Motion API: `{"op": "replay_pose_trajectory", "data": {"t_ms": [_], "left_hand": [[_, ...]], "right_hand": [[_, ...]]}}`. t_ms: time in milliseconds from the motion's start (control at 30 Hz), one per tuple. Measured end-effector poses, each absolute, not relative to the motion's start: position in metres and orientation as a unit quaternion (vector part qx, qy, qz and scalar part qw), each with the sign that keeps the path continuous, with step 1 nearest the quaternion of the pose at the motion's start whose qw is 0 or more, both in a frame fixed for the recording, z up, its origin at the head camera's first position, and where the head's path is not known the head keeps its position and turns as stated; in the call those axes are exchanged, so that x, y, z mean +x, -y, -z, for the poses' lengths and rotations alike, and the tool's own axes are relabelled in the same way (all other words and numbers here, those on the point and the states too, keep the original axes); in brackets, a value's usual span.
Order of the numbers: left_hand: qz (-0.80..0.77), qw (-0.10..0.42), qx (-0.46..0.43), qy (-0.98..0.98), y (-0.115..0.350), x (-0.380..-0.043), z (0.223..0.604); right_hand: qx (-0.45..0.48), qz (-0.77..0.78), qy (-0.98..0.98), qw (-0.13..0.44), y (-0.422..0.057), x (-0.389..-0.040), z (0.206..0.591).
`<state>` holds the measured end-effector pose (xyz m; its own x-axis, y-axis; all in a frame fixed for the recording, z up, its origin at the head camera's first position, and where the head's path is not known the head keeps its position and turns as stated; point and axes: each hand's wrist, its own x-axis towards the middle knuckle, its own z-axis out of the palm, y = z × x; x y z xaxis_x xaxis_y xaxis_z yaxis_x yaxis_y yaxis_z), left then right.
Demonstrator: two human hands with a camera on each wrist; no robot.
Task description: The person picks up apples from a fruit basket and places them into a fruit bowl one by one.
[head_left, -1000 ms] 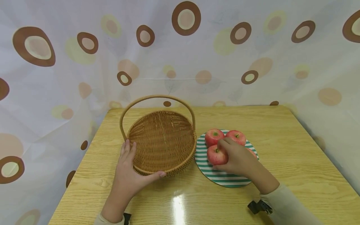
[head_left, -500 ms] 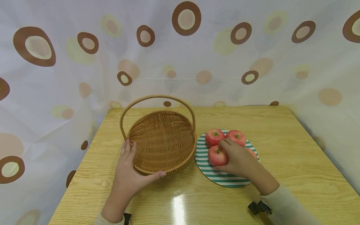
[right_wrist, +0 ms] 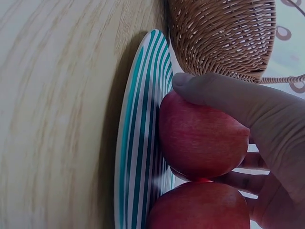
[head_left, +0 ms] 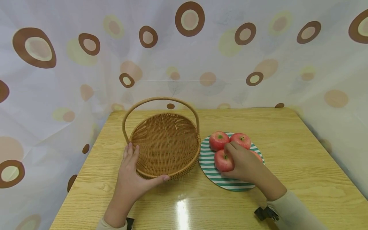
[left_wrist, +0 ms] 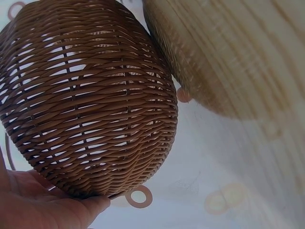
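In the head view my left hand [head_left: 132, 179] rests against the left and front rim of a wicker basket [head_left: 168, 143], thumb and fingers spread and fairly straight. The left wrist view shows the thumb touching the edge of the basket [left_wrist: 95, 105]; most of the other fingers are hidden. My right hand [head_left: 247, 164] holds a red apple [head_left: 223, 160] over a round green-and-white striped mat [head_left: 207, 159]. Thumb and fingers curl round this apple [right_wrist: 202, 136] in the right wrist view, with another apple [right_wrist: 200, 210] just beside it.
Two red apples [head_left: 219, 140] sit at the back of the mat, and a further apple [head_left: 256, 156] is partly hidden behind the right hand. The basket's tall handle [head_left: 161, 99] arches upward. A patterned sheet [head_left: 224, 64] hangs behind the wooden table [head_left: 276, 127].
The right hand and the apple in its grip have shifted slightly right and nearer to me. The left hand and the basket have stayed in place.
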<state>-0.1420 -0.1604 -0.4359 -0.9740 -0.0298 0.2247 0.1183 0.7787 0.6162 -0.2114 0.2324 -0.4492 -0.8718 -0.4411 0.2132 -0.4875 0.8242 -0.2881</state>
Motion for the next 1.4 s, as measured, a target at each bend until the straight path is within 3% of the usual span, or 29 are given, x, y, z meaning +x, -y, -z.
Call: {"op": "replay_pose_trajectory", "data": {"t_ms": [467, 933, 1400], "left_hand": [[0.329, 0.104, -0.021, 0.938, 0.161, -0.142, 0.435], [0.326, 0.106, -0.026, 0.939, 0.162, -0.146, 0.434], [0.332, 0.115, -0.038, 0.936, 0.165, -0.146, 0.433]], "right_hand": [[0.249, -0.175, 0.95, 0.064, -0.237, -0.209, 0.445], [0.257, -0.198, 0.933, 0.152, -0.256, -0.211, 0.434], [0.219, -0.21, 0.94, 0.158, -0.272, -0.208, 0.425]]}}
